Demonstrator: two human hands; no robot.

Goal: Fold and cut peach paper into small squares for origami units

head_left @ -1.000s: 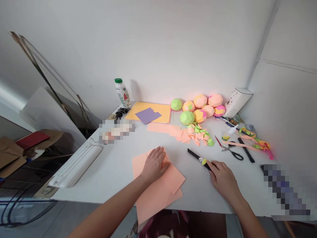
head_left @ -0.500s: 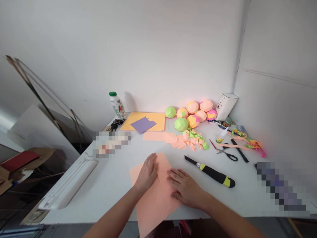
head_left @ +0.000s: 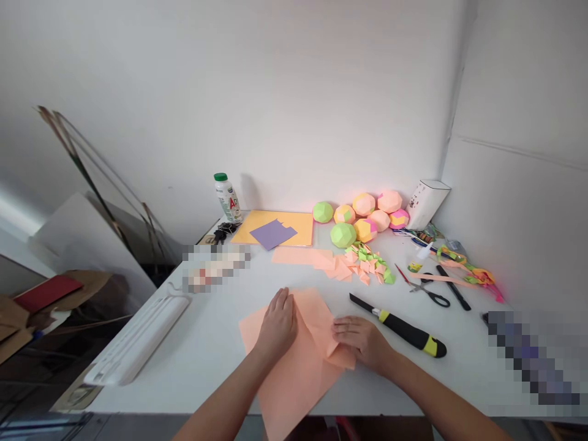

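Note:
A sheet of peach paper [head_left: 294,386] lies on the white table, its lower corner reaching past the front edge. My left hand [head_left: 278,324] rests on it with the fingers laid flat, pressing beside a crease. At the paper's right side, my right hand [head_left: 361,342] has its fingers closed on a lifted, bent part of the sheet; the thumb is hidden. Just beyond that hand lies a black and yellow utility knife [head_left: 404,331], its dark blade out and pointing left.
Behind the paper are peach strips [head_left: 301,256], small green and peach paper pieces [head_left: 370,264] and several faceted paper balls [head_left: 365,205]. Scissors [head_left: 432,291] and a glue bottle [head_left: 419,257] lie right. A white bottle [head_left: 227,196] and white device [head_left: 138,343] are at left.
My right hand has gone from lying flat on the paper to gripping its right side, which is now raised and bent. The left hand stays on the sheet. The view has shifted slightly.

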